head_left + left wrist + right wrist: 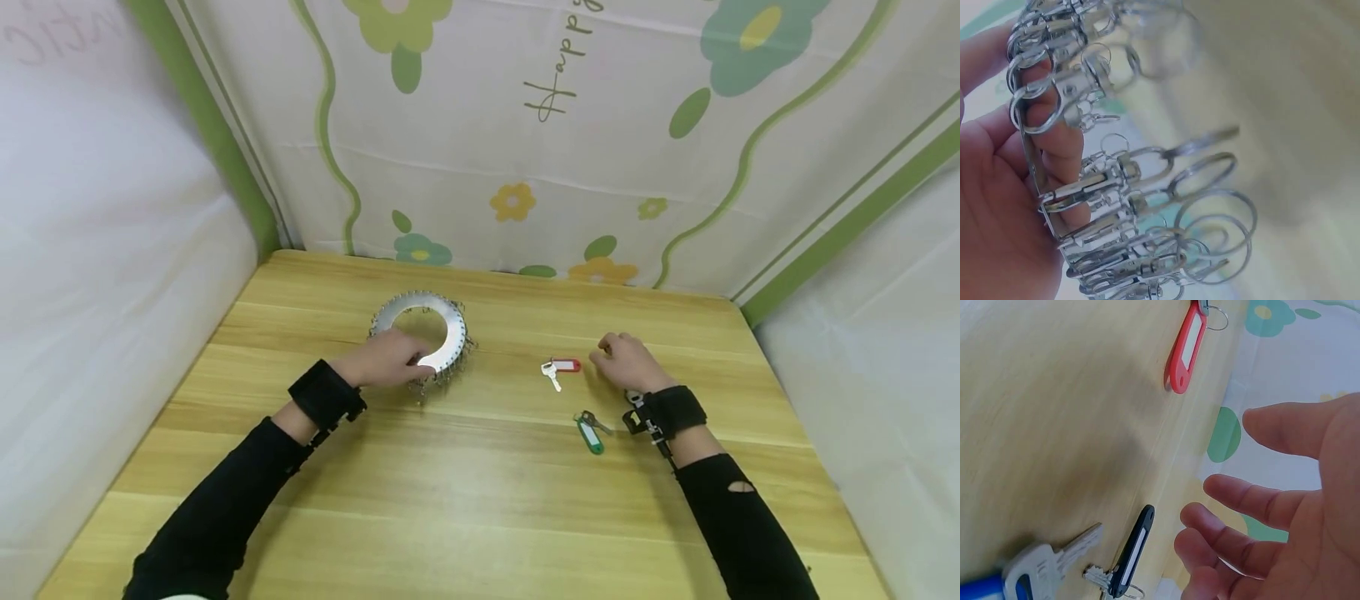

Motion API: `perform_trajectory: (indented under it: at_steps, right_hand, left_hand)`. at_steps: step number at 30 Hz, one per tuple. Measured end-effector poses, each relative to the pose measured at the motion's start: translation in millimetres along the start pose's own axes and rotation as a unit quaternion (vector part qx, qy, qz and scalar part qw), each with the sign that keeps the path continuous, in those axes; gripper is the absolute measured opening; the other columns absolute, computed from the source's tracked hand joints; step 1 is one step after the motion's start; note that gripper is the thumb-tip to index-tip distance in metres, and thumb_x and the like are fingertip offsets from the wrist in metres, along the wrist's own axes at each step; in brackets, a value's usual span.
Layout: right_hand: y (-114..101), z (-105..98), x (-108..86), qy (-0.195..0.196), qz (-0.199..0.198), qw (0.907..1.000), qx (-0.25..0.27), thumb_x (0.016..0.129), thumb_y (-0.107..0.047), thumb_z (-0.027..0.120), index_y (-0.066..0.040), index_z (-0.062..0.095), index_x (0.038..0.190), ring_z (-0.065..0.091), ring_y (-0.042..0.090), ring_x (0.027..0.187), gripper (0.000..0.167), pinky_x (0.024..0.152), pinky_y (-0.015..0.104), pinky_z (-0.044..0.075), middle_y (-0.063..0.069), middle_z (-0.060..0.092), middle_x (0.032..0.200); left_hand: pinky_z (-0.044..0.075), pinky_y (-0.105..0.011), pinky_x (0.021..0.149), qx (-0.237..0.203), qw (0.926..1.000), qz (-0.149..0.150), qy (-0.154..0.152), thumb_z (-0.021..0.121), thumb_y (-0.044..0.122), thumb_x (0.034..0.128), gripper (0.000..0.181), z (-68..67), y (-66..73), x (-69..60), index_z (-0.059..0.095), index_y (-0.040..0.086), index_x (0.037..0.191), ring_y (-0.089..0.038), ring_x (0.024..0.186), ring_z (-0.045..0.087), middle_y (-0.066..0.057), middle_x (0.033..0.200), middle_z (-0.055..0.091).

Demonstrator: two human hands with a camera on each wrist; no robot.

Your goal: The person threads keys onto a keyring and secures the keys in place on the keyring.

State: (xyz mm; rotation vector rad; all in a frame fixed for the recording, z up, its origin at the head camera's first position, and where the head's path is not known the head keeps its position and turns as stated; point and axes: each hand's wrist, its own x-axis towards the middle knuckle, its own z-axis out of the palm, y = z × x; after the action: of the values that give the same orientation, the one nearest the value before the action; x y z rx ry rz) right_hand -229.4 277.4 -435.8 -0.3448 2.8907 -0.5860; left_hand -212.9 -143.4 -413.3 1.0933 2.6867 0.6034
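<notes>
My left hand (384, 358) grips the near left side of a flat silver metal ring (454, 335), raised over the table. Around its rim hang many small swivel clasps (1107, 184) with split rings. Over the right half of the table is my right hand (632, 363), holding nothing, its fingers loosely bent and thumb apart in the right wrist view. Nearest to it lies a red key tag (567, 365) with a silver key (552, 377). A green key tag (591, 437) with a key lies closer to me.
The right wrist view also shows a black key tag (1132, 553) with a key and a larger key (1047, 565) with a blue tag (980, 587). Behind the wooden table (450, 508) hangs a flowered cloth (465, 150); white cloth walls stand on both sides.
</notes>
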Motion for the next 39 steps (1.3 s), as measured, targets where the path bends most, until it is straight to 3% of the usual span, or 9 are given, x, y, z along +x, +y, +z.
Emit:
perform_trajectory:
  at_steps: [4, 9, 13, 20, 26, 30, 39]
  right_hand:
    - [-2, -1, 0.3, -0.002, -0.001, 1.0, 0.003, 0.097, -0.025, 0.049, 0.01, 0.053, 0.12, 0.05, 0.041, 0.105, 0.042, 0.086, 0.053, 0.042, 0.03, 0.053, 0.114]
    - [-3, -2, 0.6, -0.003, -0.001, 1.0, 0.003, 0.097, -0.025, 0.049, 0.01, 0.053, 0.119, 0.05, 0.04, 0.104, 0.042, 0.086, 0.052, 0.042, 0.03, 0.053, 0.114]
    - [-4, -3, 0.8, 0.0, -0.002, 1.0, 0.005, 0.097, -0.025, 0.049, 0.01, 0.054, 0.119, 0.05, 0.04, 0.104, 0.042, 0.087, 0.052, 0.041, 0.029, 0.053, 0.114]
    - [-5, -1, -2.3, -0.001, -0.001, 1.0, 0.007, 0.097, -0.025, 0.05, 0.01, 0.055, 0.118, 0.051, 0.041, 0.106, 0.04, 0.088, 0.053, 0.042, 0.03, 0.053, 0.116]
    - [-3, -1, -2.2, -0.001, -0.002, 1.0, 0.004, 0.098, -0.025, 0.05, 0.009, 0.055, 0.118, 0.052, 0.04, 0.105, 0.039, 0.086, 0.052, 0.043, 0.03, 0.053, 0.116]
    - [-2, -1, -1.4, -0.003, -0.006, 1.0, 0.002, 0.098, -0.024, 0.05, 0.01, 0.055, 0.117, 0.052, 0.041, 0.104, 0.039, 0.085, 0.052, 0.044, 0.03, 0.053, 0.116]
    - [-4, -2, -1.6, -0.009, -0.006, 0.9999, -0.002, 0.097, -0.024, 0.05, 0.009, 0.056, 0.115, 0.054, 0.037, 0.098, 0.038, 0.081, 0.049, 0.045, 0.029, 0.054, 0.114]
  left_hand:
    - [0.031, -0.026, 0.054, 0.001, 0.9998, -0.021, 0.003, 0.062, 0.031, 0.0928, 0.036, -14.8, 0.4, 2.0, 0.044, 0.015, 0.066, -0.009, 0.048, 0.031, 0.006, 0.056, 0.033]
    - [0.034, -0.027, 0.054, -0.016, 0.9994, -0.028, -0.008, 0.06, 0.031, 0.0937, 0.03, -21.2, 0.6, 4.5, 0.049, 0.016, 0.07, -0.009, 0.051, 0.037, 0.006, 0.059, 0.039]
    - [0.035, -0.026, 0.055, -0.027, 0.9994, -0.019, -0.009, 0.059, 0.031, 0.0943, 0.028, -19.4, 1.3, 5.5, 0.051, 0.017, 0.072, -0.008, 0.053, 0.039, 0.006, 0.061, 0.042]
    - [0.031, -0.025, 0.056, -0.082, 0.9966, 0.009, -0.012, 0.058, 0.027, 0.0955, 0.027, -13.0, 3.8, 2.9, 0.047, 0.014, 0.074, -0.008, 0.055, 0.035, 0.006, 0.064, 0.037]
    - [0.03, -0.025, 0.054, -0.04, 0.9991, -0.004, -0.011, 0.061, 0.031, 0.0933, 0.032, -11.4, 10.7, 2.5, 0.046, 0.015, 0.071, -0.007, 0.052, 0.033, 0.007, 0.06, 0.035]
    - [0.032, -0.025, 0.056, -0.045, 0.9989, -0.015, -0.002, 0.061, 0.031, 0.0931, 0.03, -11.0, 10.9, 2.5, 0.047, 0.015, 0.071, -0.007, 0.053, 0.035, 0.007, 0.061, 0.037]
    - [0.033, -0.025, 0.056, -0.05, 0.9987, -0.007, 0.002, 0.06, 0.032, 0.0937, 0.028, -12.2, 10.3, 1.8, 0.049, 0.015, 0.074, -0.008, 0.054, 0.037, 0.006, 0.062, 0.039]
